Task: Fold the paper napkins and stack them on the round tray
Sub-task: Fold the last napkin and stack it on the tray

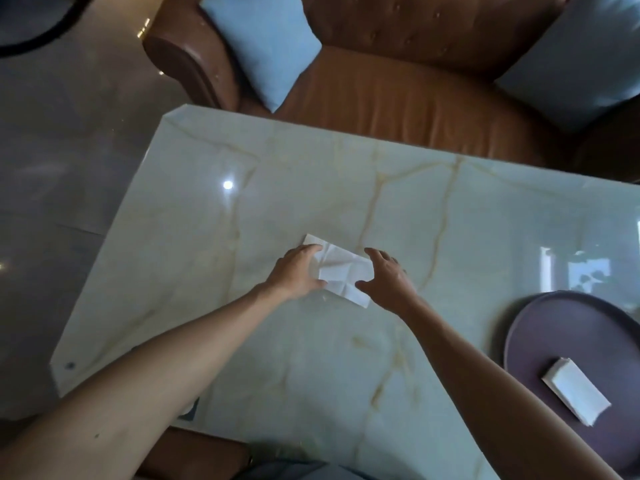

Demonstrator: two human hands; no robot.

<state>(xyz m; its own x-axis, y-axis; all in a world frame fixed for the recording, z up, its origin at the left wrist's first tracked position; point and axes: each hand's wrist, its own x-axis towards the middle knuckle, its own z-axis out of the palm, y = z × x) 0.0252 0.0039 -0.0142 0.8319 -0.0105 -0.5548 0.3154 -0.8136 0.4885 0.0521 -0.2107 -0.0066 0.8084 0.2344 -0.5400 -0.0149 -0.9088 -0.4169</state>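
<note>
Folded napkin stack (575, 389) is lying on the round tray (526, 334) at 4 o'clock on the worktop (311, 188). At centre, a creased napkin (341, 271) is lying flat on the worktop. Left hand (298, 271) is pressing its left end, fingers nearly straight, grip holding nothing. Right hand (388, 275) is sitting at its right edge, fingers spread and loosely bent; contact unclear. At 12 o'clock, a brown sofa (398, 91) is carrying blue cushions (266, 43).

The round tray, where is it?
In the head view, the round tray sits at the right edge of the marble table, holding a folded napkin, right of both hands.
</note>
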